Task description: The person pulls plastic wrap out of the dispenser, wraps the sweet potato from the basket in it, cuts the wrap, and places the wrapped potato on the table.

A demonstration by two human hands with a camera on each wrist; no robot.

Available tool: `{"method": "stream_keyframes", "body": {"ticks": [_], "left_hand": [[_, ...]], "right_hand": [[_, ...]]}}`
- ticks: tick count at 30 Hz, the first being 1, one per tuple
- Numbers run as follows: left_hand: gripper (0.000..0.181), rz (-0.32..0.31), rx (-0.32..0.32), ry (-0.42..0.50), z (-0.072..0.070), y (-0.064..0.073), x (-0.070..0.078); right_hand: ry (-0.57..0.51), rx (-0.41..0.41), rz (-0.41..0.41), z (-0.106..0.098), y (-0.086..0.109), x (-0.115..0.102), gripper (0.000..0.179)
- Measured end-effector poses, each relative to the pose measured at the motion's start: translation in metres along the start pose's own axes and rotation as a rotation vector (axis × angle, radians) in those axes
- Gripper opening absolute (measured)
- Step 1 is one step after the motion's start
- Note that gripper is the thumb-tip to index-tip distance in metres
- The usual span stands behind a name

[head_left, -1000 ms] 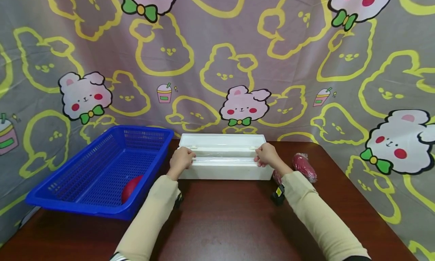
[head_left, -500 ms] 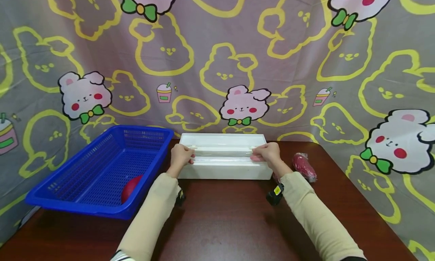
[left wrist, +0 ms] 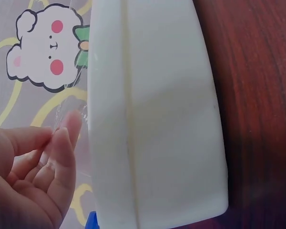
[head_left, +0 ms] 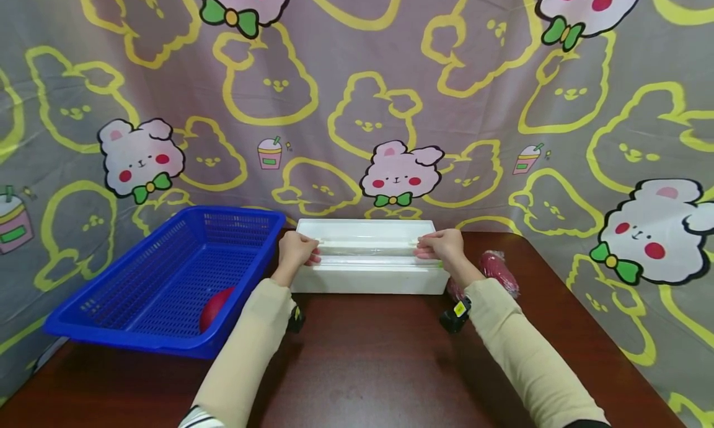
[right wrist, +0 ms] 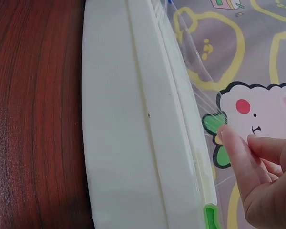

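A long white cling film dispenser (head_left: 368,280) with its lid tilted back sits in the middle of the table. Clear cling film (right wrist: 205,90) stretches up from it, creased near the fingers. My left hand (head_left: 298,249) pinches the film's left corner between thumb and fingers, just above the box. At the other end, my right hand (head_left: 444,248) pinches the right corner in the same way. In the right wrist view a green slider (right wrist: 211,216) shows on the dispenser's edge, below the right fingers. The film is hard to make out in the head view.
To the left stands a blue plastic basket (head_left: 131,343) with a red round thing (head_left: 214,311) inside. A red item in clear wrap (head_left: 498,272) lies right of the dispenser, another partly behind my right arm. A patterned curtain (head_left: 357,106) hangs behind the table.
Both hands have risen a little from the dispenser's front edge, drawing the film up with them. The green slider's edge now shows below my right hand.
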State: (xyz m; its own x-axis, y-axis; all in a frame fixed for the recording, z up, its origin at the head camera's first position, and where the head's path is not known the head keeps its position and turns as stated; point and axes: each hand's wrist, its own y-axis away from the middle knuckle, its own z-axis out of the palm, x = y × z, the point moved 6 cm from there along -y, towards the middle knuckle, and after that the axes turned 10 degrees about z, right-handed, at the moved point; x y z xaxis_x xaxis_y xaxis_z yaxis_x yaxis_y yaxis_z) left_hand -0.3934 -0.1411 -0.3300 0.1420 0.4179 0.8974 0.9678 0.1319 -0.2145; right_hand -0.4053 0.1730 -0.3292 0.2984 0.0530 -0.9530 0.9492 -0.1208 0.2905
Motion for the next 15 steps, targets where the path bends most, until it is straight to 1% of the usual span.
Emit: {"method": "stream_keyframes", "body": {"ticks": [5, 10, 15], "left_hand": [[0.021, -0.022, 0.003, 0.011, -0.0021, -0.0011, 0.0025], [0.022, -0.023, 0.005, 0.009, -0.0043, -0.0024, 0.0058], [0.021, -0.008, 0.01, 0.005, -0.0067, -0.0029, 0.01]], "right_hand": [[-0.007, 0.0, -0.021, -0.0013, 0.0022, -0.0034, 0.026], [-0.029, 0.006, -0.023, -0.0021, 0.0017, -0.0054, 0.026], [-0.016, -0.001, -0.034, -0.0017, 0.004, -0.0085, 0.026]]}}
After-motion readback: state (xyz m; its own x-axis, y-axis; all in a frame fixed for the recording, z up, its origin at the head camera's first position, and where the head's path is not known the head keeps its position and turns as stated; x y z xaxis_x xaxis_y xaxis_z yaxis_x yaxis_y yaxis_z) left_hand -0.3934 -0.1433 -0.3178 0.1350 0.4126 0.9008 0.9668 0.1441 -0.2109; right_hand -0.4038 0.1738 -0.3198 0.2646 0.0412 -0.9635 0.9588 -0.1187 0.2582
